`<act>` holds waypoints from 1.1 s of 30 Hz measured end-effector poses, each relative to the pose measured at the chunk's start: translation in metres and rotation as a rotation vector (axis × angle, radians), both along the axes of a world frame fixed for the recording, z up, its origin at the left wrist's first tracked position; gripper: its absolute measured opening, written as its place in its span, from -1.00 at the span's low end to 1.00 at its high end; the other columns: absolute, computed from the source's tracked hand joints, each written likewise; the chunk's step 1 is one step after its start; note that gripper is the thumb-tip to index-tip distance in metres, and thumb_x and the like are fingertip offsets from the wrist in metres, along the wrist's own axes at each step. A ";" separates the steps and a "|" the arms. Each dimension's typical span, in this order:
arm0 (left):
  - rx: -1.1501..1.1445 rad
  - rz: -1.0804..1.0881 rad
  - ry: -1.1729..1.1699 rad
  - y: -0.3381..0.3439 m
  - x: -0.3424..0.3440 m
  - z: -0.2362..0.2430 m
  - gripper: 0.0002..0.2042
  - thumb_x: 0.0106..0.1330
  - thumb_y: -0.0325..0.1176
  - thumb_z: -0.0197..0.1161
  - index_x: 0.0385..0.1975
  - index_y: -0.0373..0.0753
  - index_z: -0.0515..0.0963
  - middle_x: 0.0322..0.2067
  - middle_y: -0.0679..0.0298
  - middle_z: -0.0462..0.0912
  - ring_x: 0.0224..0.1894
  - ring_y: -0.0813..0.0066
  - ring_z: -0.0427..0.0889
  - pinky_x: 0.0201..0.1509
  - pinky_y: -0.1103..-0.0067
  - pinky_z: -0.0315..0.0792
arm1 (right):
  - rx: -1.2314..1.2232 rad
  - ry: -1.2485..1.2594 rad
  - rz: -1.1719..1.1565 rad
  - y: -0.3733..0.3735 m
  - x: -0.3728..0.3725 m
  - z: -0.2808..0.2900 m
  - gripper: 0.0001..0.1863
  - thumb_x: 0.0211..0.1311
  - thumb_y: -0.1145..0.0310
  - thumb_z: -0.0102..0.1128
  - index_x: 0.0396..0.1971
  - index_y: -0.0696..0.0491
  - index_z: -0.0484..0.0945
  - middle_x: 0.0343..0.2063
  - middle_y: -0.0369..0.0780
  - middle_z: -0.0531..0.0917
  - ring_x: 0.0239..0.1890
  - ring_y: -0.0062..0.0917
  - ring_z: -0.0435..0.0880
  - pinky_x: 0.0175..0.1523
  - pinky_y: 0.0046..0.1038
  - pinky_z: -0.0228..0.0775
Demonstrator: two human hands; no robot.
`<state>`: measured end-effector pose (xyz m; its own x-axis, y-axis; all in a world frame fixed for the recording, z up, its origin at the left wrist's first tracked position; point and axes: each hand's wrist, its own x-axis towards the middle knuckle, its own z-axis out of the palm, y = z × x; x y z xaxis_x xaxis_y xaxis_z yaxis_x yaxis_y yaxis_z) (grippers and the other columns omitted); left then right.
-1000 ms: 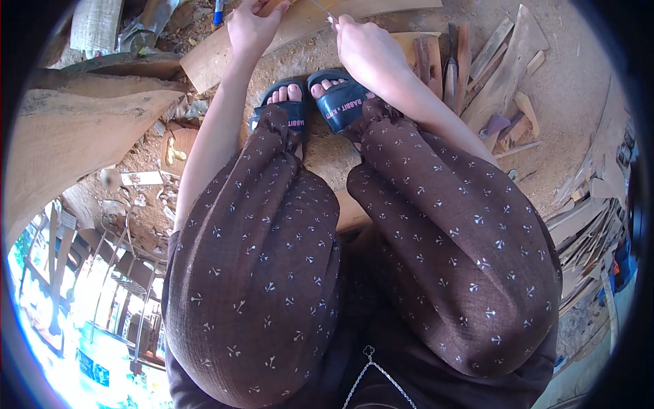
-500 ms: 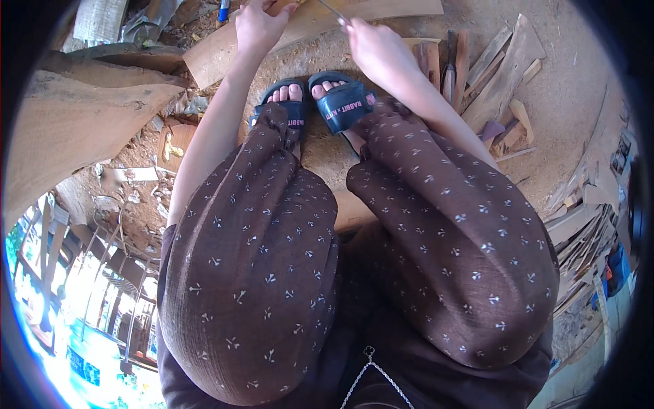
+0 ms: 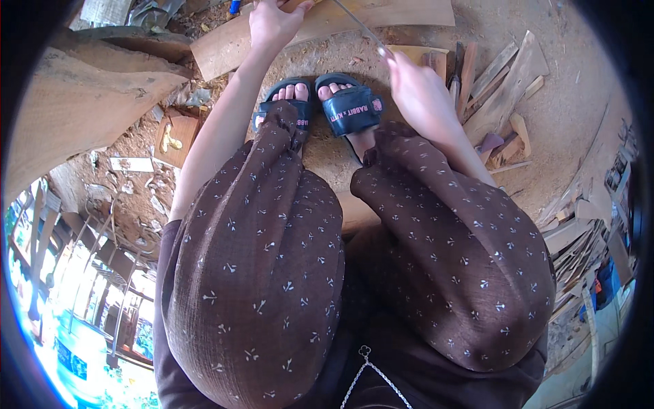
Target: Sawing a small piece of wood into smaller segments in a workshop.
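Note:
At the top edge, my left hand (image 3: 276, 24) is closed, with its fingertips partly cut off by the picture's edge. A sliver of pale yellowish material shows by its thumb, too little to name. My right hand (image 3: 422, 88), slightly blurred, is wrapped round the end of a thin metal rod (image 3: 357, 22). The rod slants up and left from that fist toward the left hand, its far end out of view. Beneath both hands lies a long curved wooden board (image 3: 231, 51) on the dirt ground.
My sandalled feet (image 3: 351, 112) stand between my hands and knees. A large wood slab (image 3: 88, 116) rises at left, near a small wooden block (image 3: 178, 140). Wood offcuts (image 3: 507, 82) lie to the right, with a heap of scrap strips (image 3: 586, 238) beyond. A blue marker (image 3: 235, 6) lies at the top.
My right hand has moved right and toward me, drawing the rod away from the left hand, and more of the rod shows. My left hand has shifted slightly right in the picture.

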<state>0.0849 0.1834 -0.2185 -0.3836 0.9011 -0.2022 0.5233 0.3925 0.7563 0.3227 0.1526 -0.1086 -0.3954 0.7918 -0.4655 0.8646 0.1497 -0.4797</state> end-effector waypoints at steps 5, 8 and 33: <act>0.016 -0.033 0.052 0.001 -0.003 0.000 -0.68 0.04 -0.25 0.40 -0.23 -0.27 0.61 -0.36 0.02 0.68 -0.26 0.13 0.68 -0.18 0.37 0.53 | 0.094 -0.100 0.023 -0.002 0.004 -0.001 -0.76 0.39 0.29 -0.13 -0.16 0.10 0.46 -0.62 0.09 0.56 -0.49 0.04 0.57 -0.37 0.00 0.37; -0.015 -0.062 0.064 0.002 -0.005 0.000 -0.66 0.04 -0.24 0.40 -0.21 -0.27 0.61 -0.35 0.01 0.68 -0.25 0.09 0.67 -0.16 0.35 0.52 | 0.107 -0.002 0.005 0.013 -0.019 -0.029 -0.74 0.36 0.27 -0.13 -0.25 0.13 0.46 -0.58 0.08 0.60 -0.46 0.04 0.61 -0.30 0.00 0.44; 0.013 -0.069 0.086 0.005 -0.006 0.002 -0.70 0.04 -0.24 0.39 -0.25 -0.26 0.63 -0.36 0.01 0.68 -0.26 0.11 0.67 -0.18 0.37 0.52 | 0.196 -0.023 0.036 0.035 -0.064 -0.053 -0.75 0.33 0.35 -0.14 -0.26 0.22 0.46 -0.55 0.11 0.62 -0.42 -0.01 0.66 -0.29 -0.05 0.50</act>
